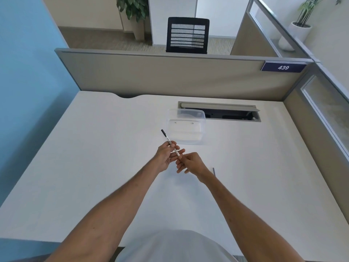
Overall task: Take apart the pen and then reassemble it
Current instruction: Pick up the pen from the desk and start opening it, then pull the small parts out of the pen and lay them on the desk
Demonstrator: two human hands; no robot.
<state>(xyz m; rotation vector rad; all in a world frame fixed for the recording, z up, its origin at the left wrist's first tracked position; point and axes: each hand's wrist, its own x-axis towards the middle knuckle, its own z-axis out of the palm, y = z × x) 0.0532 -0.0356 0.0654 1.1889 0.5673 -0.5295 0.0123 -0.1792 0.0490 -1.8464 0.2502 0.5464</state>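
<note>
Above the middle of the white desk (94,148), both bare hands meet around a pen (171,145). That pen is a slim white barrel with dark printing and a black end, and it slants up and to the left, its black end sticking out past the left hand toward the far side of the desk. The left hand (166,156) is turned palm-up and half curled, with the barrel lying across its fingers and the thumb pressed on top, so it grips the upper part of the pen. The right hand (190,163) comes in from the right with its thumb and forefinger pinched together on the lower end of the same barrel; its other fingers are loosely bent beneath and touch nothing that can be made out. Whether the lower end still carries a tip or is bare cannot be told, as the fingers hide it. The two hands are touching or nearly so at the fingertips.

Just right of the right wrist, a thin dark rod (214,172) lies on the desk, apart from the hand. Beyond the hands sits a clear plastic box (186,127), near the pen's black end but not touching it. Behind the box, a cable slot (219,111) opens in the desk surface.
</note>
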